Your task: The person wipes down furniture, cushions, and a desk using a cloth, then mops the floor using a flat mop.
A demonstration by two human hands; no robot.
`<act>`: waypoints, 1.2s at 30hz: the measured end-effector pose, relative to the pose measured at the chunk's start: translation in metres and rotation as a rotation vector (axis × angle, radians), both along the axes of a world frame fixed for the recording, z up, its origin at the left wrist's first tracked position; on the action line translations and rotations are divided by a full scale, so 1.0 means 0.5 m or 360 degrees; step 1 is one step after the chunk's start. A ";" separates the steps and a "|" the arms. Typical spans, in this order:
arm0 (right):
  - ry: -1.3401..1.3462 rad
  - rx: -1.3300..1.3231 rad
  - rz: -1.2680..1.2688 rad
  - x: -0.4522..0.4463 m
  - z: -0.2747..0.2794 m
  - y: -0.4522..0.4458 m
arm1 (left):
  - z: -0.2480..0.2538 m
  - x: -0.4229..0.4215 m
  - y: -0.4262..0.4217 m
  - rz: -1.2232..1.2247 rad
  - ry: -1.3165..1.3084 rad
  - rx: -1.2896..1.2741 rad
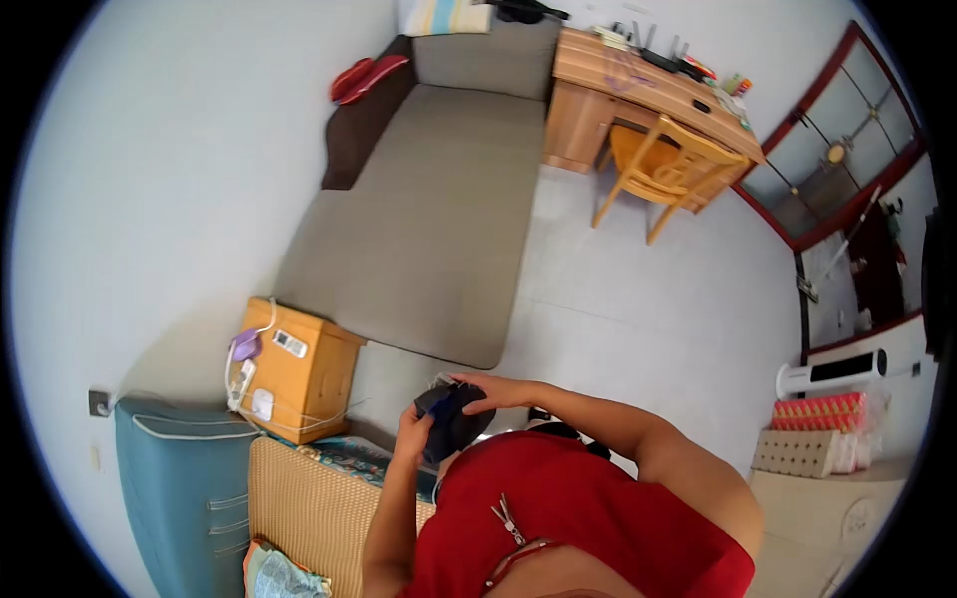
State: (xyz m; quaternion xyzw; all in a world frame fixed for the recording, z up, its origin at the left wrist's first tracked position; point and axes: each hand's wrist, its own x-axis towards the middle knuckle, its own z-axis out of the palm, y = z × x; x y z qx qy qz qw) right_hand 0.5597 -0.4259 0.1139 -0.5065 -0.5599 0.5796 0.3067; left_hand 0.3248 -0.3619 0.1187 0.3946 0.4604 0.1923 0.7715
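Close in front of my body, both hands are on a dark navy cloth item (459, 427) with a bluer patch near its upper part; whether it is a cap or a folded garment I cannot tell. My left hand (412, 436) grips its left edge. From the right, my right hand (490, 393) reaches over its top, fingers closed on the fabric. Something thin and whitish shows at the upper edge near the right fingertips, too small to name.
A wooden nightstand (339, 374) with a remote (290, 343) and cables stands at left. Ahead lies a grey daybed (429, 219). A desk (588, 75) and wooden chair (658, 169) are at the back. Beside me are a woven mat (309, 488) and a blue headboard (179, 498).
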 end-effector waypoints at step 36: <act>0.0340 -0.0124 -0.1771 0.833 0.088 0.070 | 0.090 0.989 0.355 -0.0183 0.0154 0.0897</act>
